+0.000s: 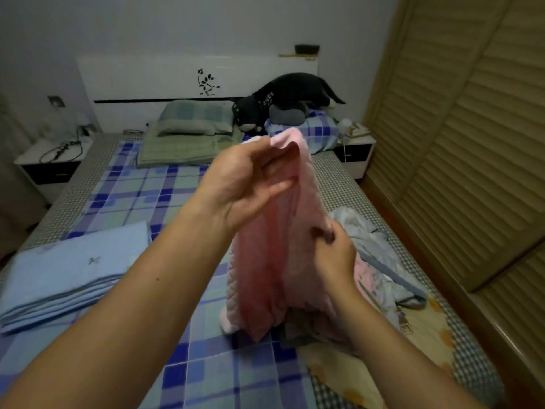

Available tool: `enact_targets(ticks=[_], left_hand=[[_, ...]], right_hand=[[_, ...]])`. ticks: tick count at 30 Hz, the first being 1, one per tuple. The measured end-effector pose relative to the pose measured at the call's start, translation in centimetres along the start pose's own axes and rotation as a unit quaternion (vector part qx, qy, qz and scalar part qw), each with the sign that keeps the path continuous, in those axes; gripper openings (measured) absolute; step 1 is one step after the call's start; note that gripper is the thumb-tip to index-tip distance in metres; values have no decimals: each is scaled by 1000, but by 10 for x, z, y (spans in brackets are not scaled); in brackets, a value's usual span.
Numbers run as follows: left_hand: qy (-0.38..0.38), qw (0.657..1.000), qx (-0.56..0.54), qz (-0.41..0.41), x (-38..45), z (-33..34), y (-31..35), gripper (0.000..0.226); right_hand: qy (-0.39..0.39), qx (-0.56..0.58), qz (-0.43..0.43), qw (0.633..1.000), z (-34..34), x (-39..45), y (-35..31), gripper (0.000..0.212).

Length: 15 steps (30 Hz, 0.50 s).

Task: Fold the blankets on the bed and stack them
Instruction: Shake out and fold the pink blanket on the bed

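Step in hand: left hand (244, 184) pinches the pink blanket (283, 261) top, right hand (333, 252) grips its edge; next, find matching corners to fold.

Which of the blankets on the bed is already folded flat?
The light blue blanket at the near left, lying in neat flat layers. The pink blanket hangs from both hands, and the pale crumpled blanket on the right lies unfolded.

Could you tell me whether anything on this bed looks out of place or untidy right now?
Yes: a crumpled pale blue-grey and floral blanket lies bunched in a heap on the bed's right side, unfolded, unlike the neatly folded light blue blanket at the left. Nothing looks spilled or damaged.
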<state>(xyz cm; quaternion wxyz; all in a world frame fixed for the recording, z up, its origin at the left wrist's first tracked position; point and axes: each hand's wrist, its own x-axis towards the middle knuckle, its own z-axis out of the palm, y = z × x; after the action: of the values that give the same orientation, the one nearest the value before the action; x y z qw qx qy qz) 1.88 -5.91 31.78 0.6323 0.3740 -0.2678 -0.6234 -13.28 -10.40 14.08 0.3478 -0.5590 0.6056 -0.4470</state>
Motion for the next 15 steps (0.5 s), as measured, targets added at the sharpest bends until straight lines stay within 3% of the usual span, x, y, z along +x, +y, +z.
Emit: enact_targets(ticks=[1,3,5,7,8,9,10,12,13,15], left_hand=[[22,999,-11,23,3,-6,4,20],[87,994,-9,71,11,-28,13,20],[170,977,78,98,18,-52,20,19],[238,925,272,121,16,-61,24,21],[256,878,370,164,13,-60,25,42],[226,832,449,235,10,-57,26,69],[141,804,496,296,5,-46,28,93],[-63,795,521,306,-5,-17,27,115],[-96,792,527,294,-4,-7,26,110],[-36,757,575,310,8,-1,34,63]], right_hand=[[21,3,-1,1000,-12,13,0,11],[57,-14,-38,998,-40,39,-13,21],[68,-24,-109,991,-73,60,-52,18],[37,2,-204,978,-104,66,-118,16],[15,1,-262,965,-117,62,-155,14],[-15,-30,-322,946,-123,57,-187,15],[-55,-81,-369,924,-124,52,-214,21],[-138,-175,-405,887,-106,45,-245,30],[-167,-188,-403,880,-93,44,-248,30],[-199,-135,-368,898,-75,47,-236,31]])
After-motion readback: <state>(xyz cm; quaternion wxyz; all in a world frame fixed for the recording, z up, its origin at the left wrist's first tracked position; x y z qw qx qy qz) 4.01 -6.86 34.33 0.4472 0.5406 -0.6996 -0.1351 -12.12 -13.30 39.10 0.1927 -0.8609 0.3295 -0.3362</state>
